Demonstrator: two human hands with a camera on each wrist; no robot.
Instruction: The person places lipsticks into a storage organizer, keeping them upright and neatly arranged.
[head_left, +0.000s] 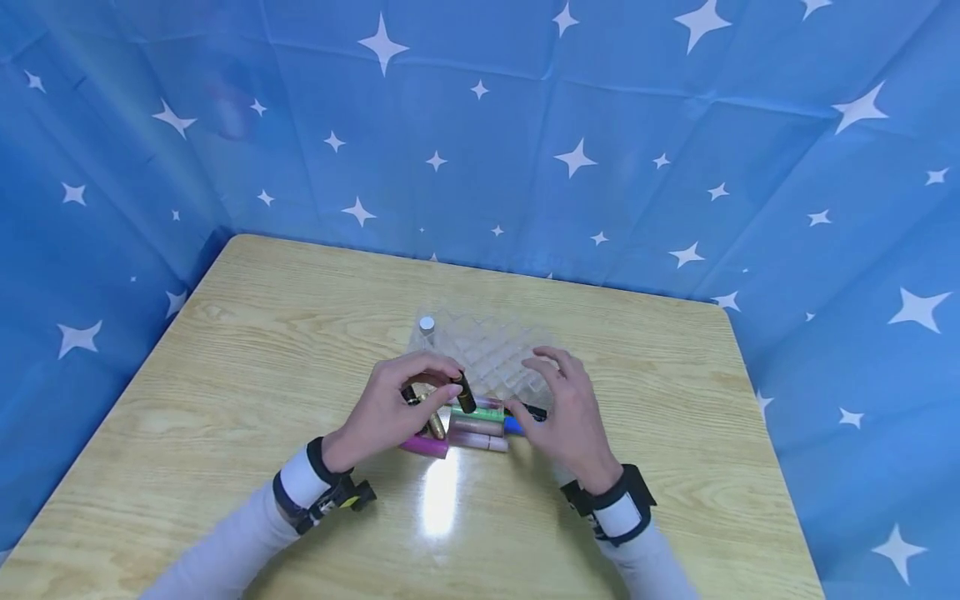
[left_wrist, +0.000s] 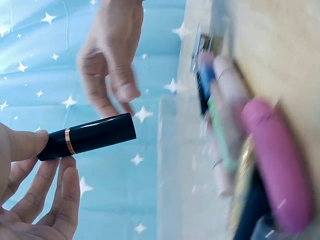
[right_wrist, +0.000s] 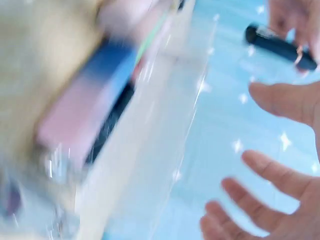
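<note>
My left hand [head_left: 401, 398] pinches a black lipstick tube [left_wrist: 95, 136] with a thin gold band, thumb on one side and fingertips on the other. The tube [head_left: 465, 392] is held over a group of cosmetics, tilted with its far end down in the head view. To the right, my right hand [head_left: 566, 408] hovers with fingers spread and nothing in its grasp. Behind both hands stands a clear divided organizer [head_left: 487, 346], partly covered by them. One white-capped tube [head_left: 427, 326] stands in its back left compartment.
In front of the organizer lie several cosmetics: a magenta tube [head_left: 425, 446], a gold tube [head_left: 437, 427], a green tube [head_left: 480, 413], a pale pink tube [head_left: 480, 441] and a blue-ended one [head_left: 513, 426]. A blue star-patterned curtain [head_left: 480, 125] hangs behind the wooden table [head_left: 300, 333].
</note>
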